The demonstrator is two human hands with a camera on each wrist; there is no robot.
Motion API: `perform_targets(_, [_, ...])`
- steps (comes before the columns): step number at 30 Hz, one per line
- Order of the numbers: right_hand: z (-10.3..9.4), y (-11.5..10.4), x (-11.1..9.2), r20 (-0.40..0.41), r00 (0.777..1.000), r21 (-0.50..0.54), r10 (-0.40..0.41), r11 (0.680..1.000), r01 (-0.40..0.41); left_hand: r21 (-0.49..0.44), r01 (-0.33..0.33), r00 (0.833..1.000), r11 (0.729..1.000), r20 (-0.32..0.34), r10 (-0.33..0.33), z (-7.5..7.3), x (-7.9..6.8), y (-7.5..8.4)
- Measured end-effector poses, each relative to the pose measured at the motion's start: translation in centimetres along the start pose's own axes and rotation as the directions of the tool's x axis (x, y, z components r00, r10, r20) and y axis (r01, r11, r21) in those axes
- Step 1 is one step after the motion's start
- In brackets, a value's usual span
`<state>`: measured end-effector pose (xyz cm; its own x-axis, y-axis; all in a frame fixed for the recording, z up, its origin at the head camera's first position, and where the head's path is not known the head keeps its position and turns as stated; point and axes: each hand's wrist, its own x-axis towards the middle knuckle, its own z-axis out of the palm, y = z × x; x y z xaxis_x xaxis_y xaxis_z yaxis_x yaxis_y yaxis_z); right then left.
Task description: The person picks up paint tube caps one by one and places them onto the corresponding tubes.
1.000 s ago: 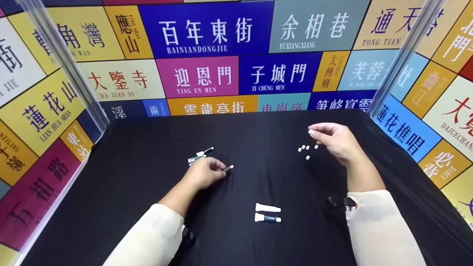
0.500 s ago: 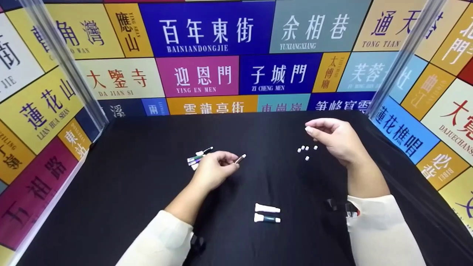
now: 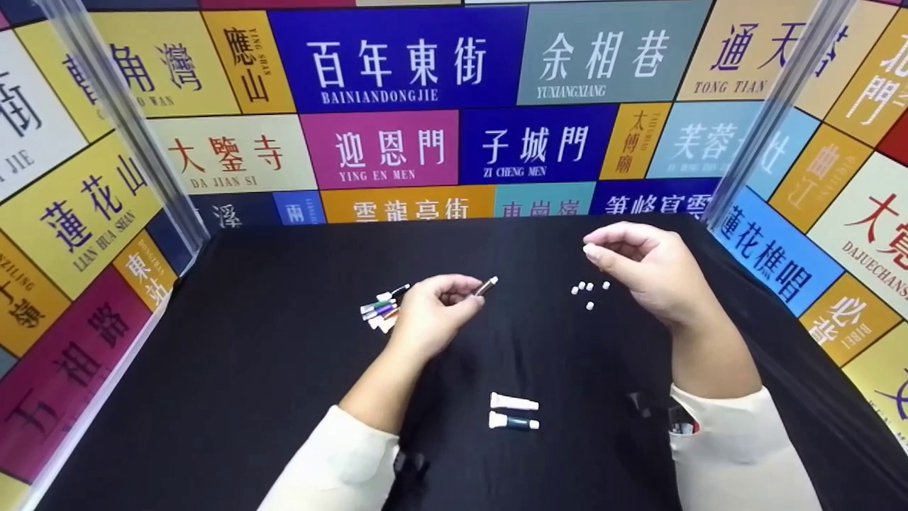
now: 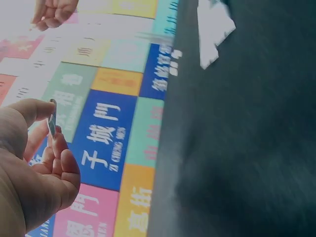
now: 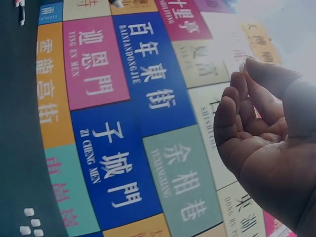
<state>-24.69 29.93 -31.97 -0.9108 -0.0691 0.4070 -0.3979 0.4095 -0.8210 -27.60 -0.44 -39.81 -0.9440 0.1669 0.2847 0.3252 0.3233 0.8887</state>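
My left hand [image 3: 436, 312] pinches a small dark brown paint tube [image 3: 486, 287] between thumb and fingertips. The tube's white tip points up and to the right, above the black cloth. In the left wrist view the same tube [image 4: 52, 118] stands nearly edge-on in the fingers. My right hand [image 3: 649, 273] is raised at the right, pinching a tiny white cap [image 5: 242, 66] at its fingertips. Below it, several loose white caps [image 3: 589, 287] lie on the cloth. Beyond the left hand lies a pile of paint tubes [image 3: 379, 309], partly hidden by that hand.
Two paint tubes, one white [image 3: 514, 402] and one dark teal [image 3: 514, 421], lie side by side near the front middle. Black cloth [image 3: 284, 397] covers the table. Panels with coloured signs [image 3: 397, 57] enclose its back and sides.
My left hand has lifted the brown tube and carried it right and away from the pile, toward the right hand. The right hand has shifted slightly left and up.
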Motion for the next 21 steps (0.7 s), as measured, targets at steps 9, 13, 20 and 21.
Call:
perform_targets(9, [0.6, -2.0, -1.1, -0.015, 0.996, -0.020, -0.087, 0.996, 0.087, -0.034, -0.093, 0.995, 0.995, -0.027, 0.093, 0.2, -1.2, 2.2])
perform_targets(13, [1.0, -2.8, -1.6, -0.026, 0.994, 0.030, -0.109, 0.993, 0.110, -0.057, -0.123, 0.992, 0.991, -0.027, 0.122, 0.0, -1.8, 2.9])
perform_targets(20, [1.6, -4.3, -2.8, -0.045, 0.982, 0.064, -0.184, 0.980, 0.187, -0.090, -0.168, 0.986, 0.982, -0.020, 0.167, -0.3, -3.0, 4.4])
perform_targets(21, [1.7, -4.5, -3.0, -0.042, 0.980, 0.058, -0.197, 0.978, 0.199, -0.094, -0.178, 0.984, 0.980, -0.018, 0.177, -0.3, -3.1, 4.6])
